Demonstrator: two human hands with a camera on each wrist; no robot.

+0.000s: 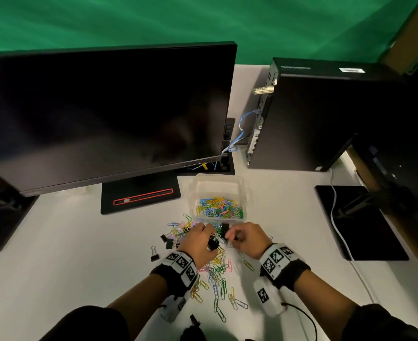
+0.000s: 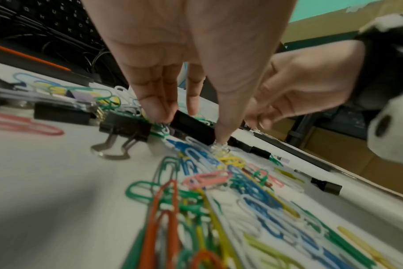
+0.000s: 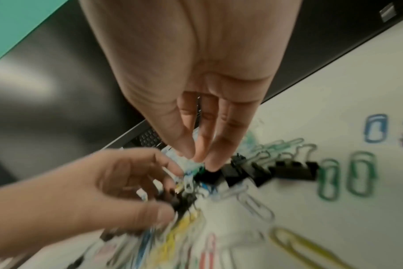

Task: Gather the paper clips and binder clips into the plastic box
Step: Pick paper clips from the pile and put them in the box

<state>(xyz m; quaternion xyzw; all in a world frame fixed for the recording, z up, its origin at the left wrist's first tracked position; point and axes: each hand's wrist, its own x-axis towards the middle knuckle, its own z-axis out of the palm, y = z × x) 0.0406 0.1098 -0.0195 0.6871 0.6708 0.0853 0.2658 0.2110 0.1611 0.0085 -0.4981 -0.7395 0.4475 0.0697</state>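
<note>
Both hands meet at the near edge of the box (image 1: 239,187), at the table's (image 1: 80,254) centre. Left hand (image 1: 198,242) grips black binder clips (image 1: 212,243); right hand (image 1: 246,239) pinches another. Paper clips (image 1: 217,279) trail toward 6 o'clock; open table lies at 8 o'clock.

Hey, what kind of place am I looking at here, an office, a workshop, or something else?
Most likely an office desk set up for filming. A dark computer monitor and a black desktop computer stand on the white desk, and a green backdrop, like a studio screen, hangs behind them.
</note>
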